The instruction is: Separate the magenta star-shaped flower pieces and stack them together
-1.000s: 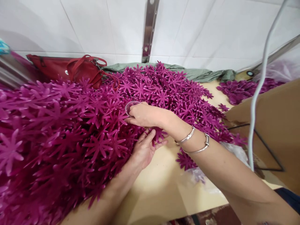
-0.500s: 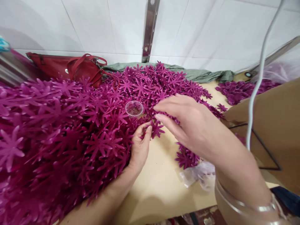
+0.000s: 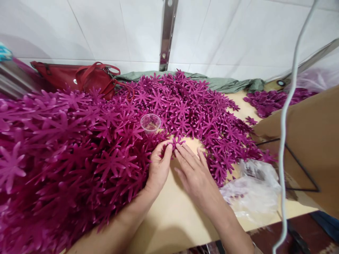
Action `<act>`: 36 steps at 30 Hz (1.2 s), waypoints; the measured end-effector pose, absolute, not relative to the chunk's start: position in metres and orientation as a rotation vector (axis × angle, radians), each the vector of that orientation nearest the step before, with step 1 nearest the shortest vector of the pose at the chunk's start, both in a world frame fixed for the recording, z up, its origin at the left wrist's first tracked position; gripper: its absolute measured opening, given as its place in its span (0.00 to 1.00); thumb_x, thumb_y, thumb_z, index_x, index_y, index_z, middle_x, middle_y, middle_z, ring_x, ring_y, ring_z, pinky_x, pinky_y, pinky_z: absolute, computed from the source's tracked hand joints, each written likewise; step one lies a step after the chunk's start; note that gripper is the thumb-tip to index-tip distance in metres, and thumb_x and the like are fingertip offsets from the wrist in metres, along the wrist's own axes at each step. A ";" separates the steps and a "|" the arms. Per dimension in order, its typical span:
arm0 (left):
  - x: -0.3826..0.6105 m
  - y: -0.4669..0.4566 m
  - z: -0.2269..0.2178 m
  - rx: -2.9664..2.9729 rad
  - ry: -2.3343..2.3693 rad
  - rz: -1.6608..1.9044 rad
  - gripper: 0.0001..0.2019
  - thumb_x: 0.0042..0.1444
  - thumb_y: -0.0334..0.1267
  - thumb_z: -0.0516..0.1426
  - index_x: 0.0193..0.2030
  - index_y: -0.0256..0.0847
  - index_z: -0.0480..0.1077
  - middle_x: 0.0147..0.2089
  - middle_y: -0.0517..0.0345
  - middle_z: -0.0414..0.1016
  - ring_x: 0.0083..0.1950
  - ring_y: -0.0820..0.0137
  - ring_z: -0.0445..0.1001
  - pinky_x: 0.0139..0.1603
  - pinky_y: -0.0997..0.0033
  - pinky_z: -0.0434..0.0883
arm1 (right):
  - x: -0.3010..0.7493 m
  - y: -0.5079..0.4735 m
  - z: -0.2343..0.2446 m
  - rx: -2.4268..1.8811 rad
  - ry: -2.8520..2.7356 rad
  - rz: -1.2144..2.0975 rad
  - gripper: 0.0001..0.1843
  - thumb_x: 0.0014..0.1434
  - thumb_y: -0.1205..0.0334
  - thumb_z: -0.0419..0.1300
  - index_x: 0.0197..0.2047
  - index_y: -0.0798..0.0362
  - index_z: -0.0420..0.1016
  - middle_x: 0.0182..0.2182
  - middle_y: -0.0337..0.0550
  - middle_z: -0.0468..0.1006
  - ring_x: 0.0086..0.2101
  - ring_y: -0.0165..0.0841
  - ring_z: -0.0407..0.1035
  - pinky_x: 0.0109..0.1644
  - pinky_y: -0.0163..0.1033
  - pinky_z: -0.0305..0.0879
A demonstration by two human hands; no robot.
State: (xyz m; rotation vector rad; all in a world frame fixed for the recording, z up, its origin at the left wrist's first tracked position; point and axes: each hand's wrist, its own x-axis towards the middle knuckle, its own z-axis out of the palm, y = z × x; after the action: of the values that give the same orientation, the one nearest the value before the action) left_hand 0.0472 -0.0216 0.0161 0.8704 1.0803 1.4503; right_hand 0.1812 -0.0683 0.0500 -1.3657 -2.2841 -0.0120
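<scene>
The left hand [image 3: 159, 167] pinches a magenta flower piece [image 3: 178, 141] at its left edge, between thumb and fingers. The right hand [image 3: 194, 171] is palm down with fingers extended and slightly apart, its leading fingertips against the near right side of the same piece; whether they grip it or only rest there cannot be told. The thumb lies apart from it, lower down.

Risks, as judged: the held petals are narrow and look pliable, so uneven pressure from the two hands could bend or crease them. A loose pinch could let the piece drop into the large pile [image 3: 111, 164] beside the left wrist, where it would be lost among like pieces. The clear cup [image 3: 150, 129] stands just beyond the fingertips; a knuckle catching its rim could tip it. Its contents cannot be made out.

Condition: the flower piece is located between the hands, over the near edge of the heap [image 3: 182, 109] and the bare tabletop [image 3: 169, 215]. It shows slim, round-ended petals spreading from a centre partly covered by fingers. No tear is visible on the exposed part.
</scene>
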 end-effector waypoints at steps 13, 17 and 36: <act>0.048 -0.033 0.027 1.134 1.059 1.467 0.09 0.66 0.38 0.60 0.48 0.43 0.80 0.49 0.53 0.83 0.52 0.63 0.78 0.59 0.64 0.72 | 0.175 -0.042 0.048 -1.371 -1.293 0.885 0.15 0.63 0.58 0.64 0.52 0.52 0.78 0.49 0.50 0.84 0.48 0.38 0.79 0.53 0.45 0.77; 0.046 -0.047 0.035 1.602 1.011 1.548 0.22 0.64 0.32 0.60 0.64 0.48 0.73 0.63 0.49 0.77 0.65 0.58 0.72 0.71 0.56 0.65 | 0.176 -0.042 0.056 -1.370 -1.202 0.763 0.09 0.63 0.60 0.65 0.46 0.51 0.81 0.45 0.47 0.84 0.46 0.37 0.79 0.53 0.45 0.75; 0.051 -0.038 0.029 0.864 1.078 1.453 0.10 0.68 0.44 0.58 0.50 0.44 0.75 0.45 0.55 0.80 0.49 0.65 0.77 0.57 0.67 0.71 | 0.168 -0.049 0.091 -1.148 -1.897 0.075 0.15 0.68 0.75 0.55 0.50 0.50 0.78 0.49 0.49 0.83 0.53 0.38 0.77 0.59 0.49 0.73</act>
State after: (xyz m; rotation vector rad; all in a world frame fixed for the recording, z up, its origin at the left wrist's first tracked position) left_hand 0.0510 -0.0380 0.0293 0.8637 1.0775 1.4529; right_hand 0.1682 -0.0489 0.0912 -1.1477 -1.8971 0.0752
